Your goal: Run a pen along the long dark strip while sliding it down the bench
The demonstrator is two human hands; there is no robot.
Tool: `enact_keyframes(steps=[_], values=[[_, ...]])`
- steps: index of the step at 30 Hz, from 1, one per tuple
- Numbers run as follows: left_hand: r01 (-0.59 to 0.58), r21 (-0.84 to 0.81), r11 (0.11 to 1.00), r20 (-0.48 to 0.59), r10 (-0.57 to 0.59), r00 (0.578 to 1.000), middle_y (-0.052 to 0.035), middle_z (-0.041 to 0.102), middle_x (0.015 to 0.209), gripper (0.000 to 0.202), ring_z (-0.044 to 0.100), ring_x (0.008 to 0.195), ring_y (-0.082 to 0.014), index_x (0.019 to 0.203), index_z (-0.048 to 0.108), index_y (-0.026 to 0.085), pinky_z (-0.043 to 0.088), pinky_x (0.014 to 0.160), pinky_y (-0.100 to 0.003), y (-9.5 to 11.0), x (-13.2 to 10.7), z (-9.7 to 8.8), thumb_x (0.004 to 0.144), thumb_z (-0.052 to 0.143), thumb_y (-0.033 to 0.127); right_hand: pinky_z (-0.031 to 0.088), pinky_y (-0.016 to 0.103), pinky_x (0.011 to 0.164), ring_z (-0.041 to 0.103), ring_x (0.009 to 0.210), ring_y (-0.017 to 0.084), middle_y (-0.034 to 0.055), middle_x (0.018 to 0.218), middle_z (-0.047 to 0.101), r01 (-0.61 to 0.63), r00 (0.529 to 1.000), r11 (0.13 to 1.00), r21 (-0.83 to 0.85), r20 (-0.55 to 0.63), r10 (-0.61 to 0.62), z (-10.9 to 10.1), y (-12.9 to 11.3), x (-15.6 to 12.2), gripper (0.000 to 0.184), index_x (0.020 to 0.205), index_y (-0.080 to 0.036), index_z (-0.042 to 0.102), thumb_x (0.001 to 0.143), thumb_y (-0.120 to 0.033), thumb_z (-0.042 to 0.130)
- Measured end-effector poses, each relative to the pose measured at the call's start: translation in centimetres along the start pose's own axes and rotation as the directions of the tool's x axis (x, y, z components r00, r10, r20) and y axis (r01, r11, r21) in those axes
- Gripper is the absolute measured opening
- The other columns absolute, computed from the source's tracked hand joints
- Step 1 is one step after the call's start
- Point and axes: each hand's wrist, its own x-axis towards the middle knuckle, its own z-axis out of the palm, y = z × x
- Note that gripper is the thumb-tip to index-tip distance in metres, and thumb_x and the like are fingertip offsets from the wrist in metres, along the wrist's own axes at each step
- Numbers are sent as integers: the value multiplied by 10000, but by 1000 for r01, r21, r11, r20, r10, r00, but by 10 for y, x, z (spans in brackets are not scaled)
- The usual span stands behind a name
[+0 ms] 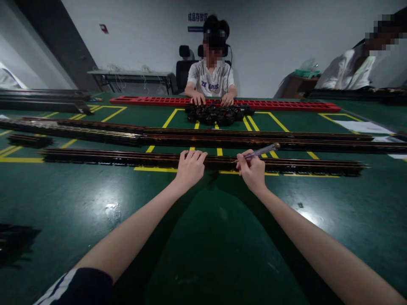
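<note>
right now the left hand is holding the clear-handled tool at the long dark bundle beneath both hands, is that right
Wrong hand: the head view shows the right hand holding the clear-handled tool at the long dark bundle beneath both hands.

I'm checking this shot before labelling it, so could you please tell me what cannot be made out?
Head view:
Tip of the tool in the right hand: too small and dark.
Underside of the left hand: hidden by its own back, so its hold on the front bars is unclear.
Dark stack: cut off by the left edge.
Black pile: too dark to separate its parts.
</note>
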Motion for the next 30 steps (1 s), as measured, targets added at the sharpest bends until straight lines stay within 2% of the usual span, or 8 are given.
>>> enact_keyframes(steps=[7, 21, 30], values=[[5, -11, 1000, 0, -5, 1000, -111, 641, 1182, 390, 562, 1093, -253, 1203, 584, 142, 377, 973, -452, 0, -1, 0, 895, 344, 137, 392, 228, 431, 520, 432, 109, -16, 532, 546, 2, 1000, 999, 38, 6, -3, 0, 1, 1, 350, 704, -201, 485, 856, -516, 514], [5, -19, 1000, 3, -5, 1000, -120, 640, 1187, 397, 564, 1101, -257, 1199, 585, 131, 380, 975, -458, 0, 0, 0, 888, 339, 116, 377, 210, 391, 499, 400, 89, -23, 535, 553, -23, 998, 996, 83, 55, 19, 0, 2, 1, 299, 726, -197, 488, 856, -461, 535], [38, -2, 999, -16, -38, 999, -119, 651, 1169, 414, 560, 1112, -262, 1156, 597, 117, 371, 980, -456, 0, 0, 1, 842, 340, 38, 378, 212, 388, 493, 401, 89, -16, 553, 568, -12, 997, 996, 85, 81, 5, 1, 3, 1, 326, 739, -196, 496, 853, -500, 530]])
